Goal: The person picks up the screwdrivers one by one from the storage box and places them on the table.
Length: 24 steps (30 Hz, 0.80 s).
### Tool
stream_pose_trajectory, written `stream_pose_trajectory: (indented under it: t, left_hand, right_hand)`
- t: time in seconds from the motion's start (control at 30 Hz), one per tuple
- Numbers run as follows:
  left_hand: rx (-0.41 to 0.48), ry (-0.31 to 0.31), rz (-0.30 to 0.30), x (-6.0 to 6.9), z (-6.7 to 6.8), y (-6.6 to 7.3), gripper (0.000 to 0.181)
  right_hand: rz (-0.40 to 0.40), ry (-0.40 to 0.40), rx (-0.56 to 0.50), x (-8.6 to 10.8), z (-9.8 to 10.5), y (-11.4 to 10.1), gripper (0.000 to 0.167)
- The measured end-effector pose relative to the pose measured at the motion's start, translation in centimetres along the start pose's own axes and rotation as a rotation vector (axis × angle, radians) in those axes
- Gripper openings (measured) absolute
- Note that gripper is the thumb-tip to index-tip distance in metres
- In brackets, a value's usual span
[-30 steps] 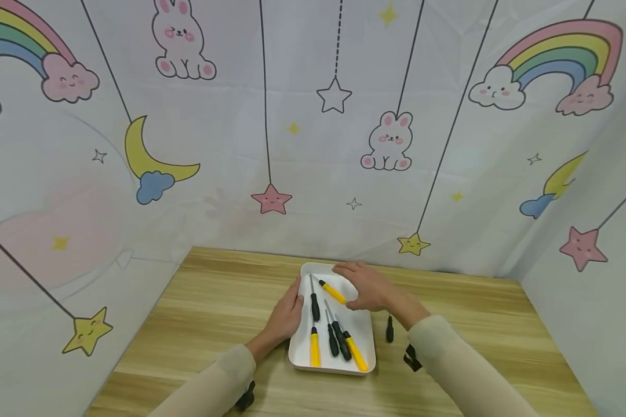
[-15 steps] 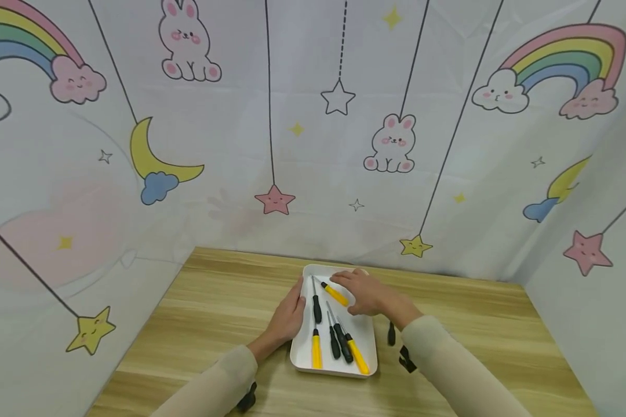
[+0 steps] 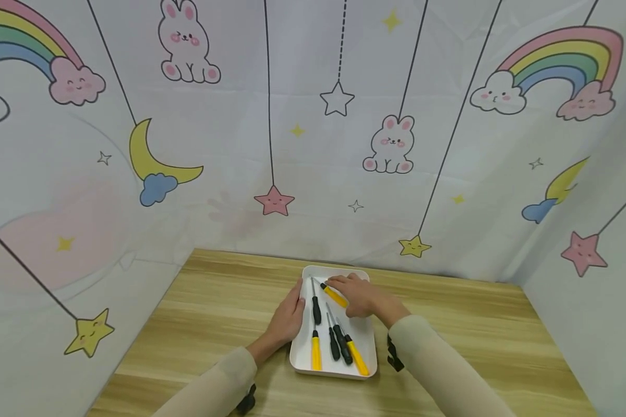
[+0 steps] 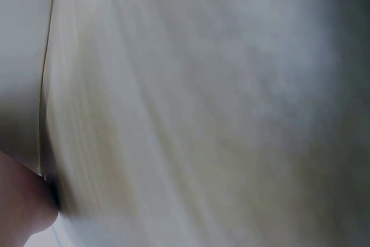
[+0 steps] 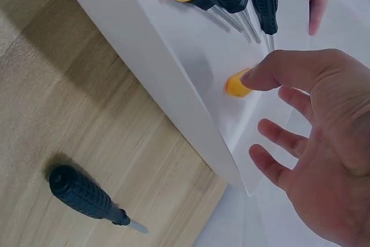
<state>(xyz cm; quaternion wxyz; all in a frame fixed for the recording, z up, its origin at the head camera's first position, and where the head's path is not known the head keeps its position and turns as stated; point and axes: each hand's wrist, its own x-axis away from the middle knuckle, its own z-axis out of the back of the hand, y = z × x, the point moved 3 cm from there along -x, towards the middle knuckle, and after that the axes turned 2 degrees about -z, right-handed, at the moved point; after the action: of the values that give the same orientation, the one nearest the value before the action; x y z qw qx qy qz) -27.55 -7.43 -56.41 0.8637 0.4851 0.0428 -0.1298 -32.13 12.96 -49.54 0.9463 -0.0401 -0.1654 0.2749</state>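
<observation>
A white tray lies on the table holding several screwdrivers. My left hand grips its left side, thumb over the rim. Over the tray's far right part, my right hand reaches to a yellow-handled screwdriver. In the right wrist view, the thumb is at that yellow handle and the other fingers are spread and slightly bent; whether they touch it cannot be told. Nearer the front lie black screwdrivers and two more yellow ones, one at the left, one at the right.
A black screwdriver lies on the wooden table outside the tray, seen in the right wrist view; the right sleeve hides it from the head view. A patterned white curtain hangs behind the table. The left wrist view is mostly blurred.
My right hand has moved left and down toward the far yellow screwdriver. Its sleeve now covers the black screwdriver on the table. The left hand stays at the tray's side.
</observation>
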Motion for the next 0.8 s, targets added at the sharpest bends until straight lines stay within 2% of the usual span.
stream_pose_trajectory:
  t: [0.33,0.5,0.67,0.8]
  left_hand:
    - [-0.004,0.001,-0.019,-0.1,0.2,-0.1,0.055]
    - [-0.006,0.006,-0.010,-0.3,0.4,-0.3,0.056]
    - [-0.007,0.004,-0.016,-0.2,0.2,-0.3,0.056]
    - [0.001,0.003,-0.017,-0.2,0.0,-0.3,0.056]
  right_hand:
    - [0.019,-0.019,0.014,-0.8,0.0,-0.9,0.084]
    - [0.027,-0.035,0.089,-1.4,0.2,-1.3,0.084]
    - [-0.008,-0.056,0.172,-1.7,-0.2,-1.3,0.085]
    - [-0.026,-0.044,0.217,-1.8,-0.6,-1.2,0.082]
